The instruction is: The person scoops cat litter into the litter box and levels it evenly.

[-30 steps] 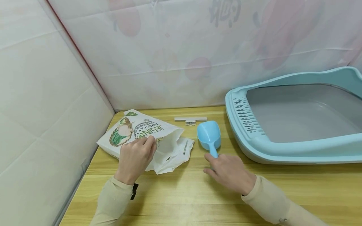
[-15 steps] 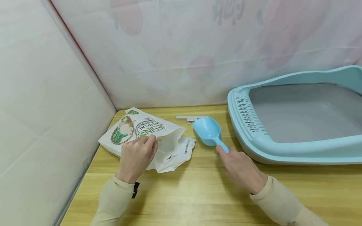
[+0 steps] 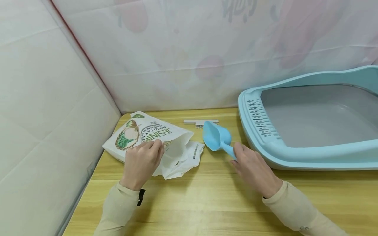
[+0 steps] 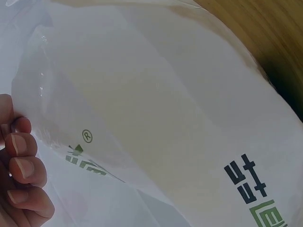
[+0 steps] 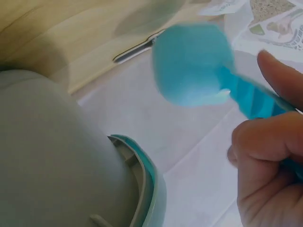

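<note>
My left hand point(image 3: 143, 164) pinches the upper edge of an opened white cat litter bag point(image 3: 156, 131), which lies on the table with its mouth facing right. In the left wrist view the curled fingers point(image 4: 28, 168) sit at the edge of the bag's film. My right hand point(image 3: 255, 168) grips the handle of a blue scoop point(image 3: 217, 136), its bowl tilted on its side and turned toward the bag's mouth, apart from it. The right wrist view shows the underside of the scoop point(image 5: 191, 64), with thumb and curled fingers around the handle.
A large light-blue litter box point(image 3: 313, 154) with a grey inside stands on the right of the wooden table point(image 3: 189, 209). Behind the scoop lies a white sealing clip point(image 3: 200, 122). White printed sheeting point(image 3: 177, 65) hangs along the back and left sides.
The scoop has come up in my right hand, shifted slightly right and rolled so its bowl faces left toward the bag. My left hand still holds the bag's edge in place.
</note>
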A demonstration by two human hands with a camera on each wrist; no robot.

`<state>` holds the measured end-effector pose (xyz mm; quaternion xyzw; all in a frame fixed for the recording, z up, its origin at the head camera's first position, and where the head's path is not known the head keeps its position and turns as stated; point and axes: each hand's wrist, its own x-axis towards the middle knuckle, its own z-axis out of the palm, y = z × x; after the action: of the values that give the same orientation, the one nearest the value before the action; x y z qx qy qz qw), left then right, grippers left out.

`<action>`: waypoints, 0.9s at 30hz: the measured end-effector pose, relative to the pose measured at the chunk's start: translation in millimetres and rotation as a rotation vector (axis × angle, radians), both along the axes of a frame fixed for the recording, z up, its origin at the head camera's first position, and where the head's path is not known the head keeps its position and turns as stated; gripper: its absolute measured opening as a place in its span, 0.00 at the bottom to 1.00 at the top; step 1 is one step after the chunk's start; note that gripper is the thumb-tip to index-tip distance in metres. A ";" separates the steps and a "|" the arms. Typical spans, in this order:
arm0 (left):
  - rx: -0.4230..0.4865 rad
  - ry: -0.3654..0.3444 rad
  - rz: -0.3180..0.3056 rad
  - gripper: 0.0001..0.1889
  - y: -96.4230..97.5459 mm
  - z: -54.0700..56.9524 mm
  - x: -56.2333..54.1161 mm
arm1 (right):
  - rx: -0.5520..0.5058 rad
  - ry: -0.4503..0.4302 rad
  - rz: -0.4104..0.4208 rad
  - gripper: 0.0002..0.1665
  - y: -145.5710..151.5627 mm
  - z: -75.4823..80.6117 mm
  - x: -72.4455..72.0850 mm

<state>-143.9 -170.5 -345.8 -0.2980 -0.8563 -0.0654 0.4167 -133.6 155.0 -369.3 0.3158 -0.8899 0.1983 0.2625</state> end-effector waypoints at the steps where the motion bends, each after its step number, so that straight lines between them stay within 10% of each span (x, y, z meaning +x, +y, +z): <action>1: 0.001 0.002 0.002 0.19 -0.3 -0.1 0.1 | 0.001 -0.001 -0.005 0.32 -0.2 1.0 -0.4; 10: 0.008 0.019 0.003 0.19 -1.8 0.0 -0.2 | -0.015 0.073 0.030 0.28 6.4 10.5 -6.2; 27: 0.000 -0.008 0.017 0.13 -1.4 -1.5 0.4 | 0.031 -0.047 0.030 0.17 23.4 29.7 -2.6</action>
<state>-143.5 -171.9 -347.4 -0.2905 -0.8605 -0.0630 0.4137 -136.2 178.5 -339.6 0.3283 -0.8940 0.1959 0.2337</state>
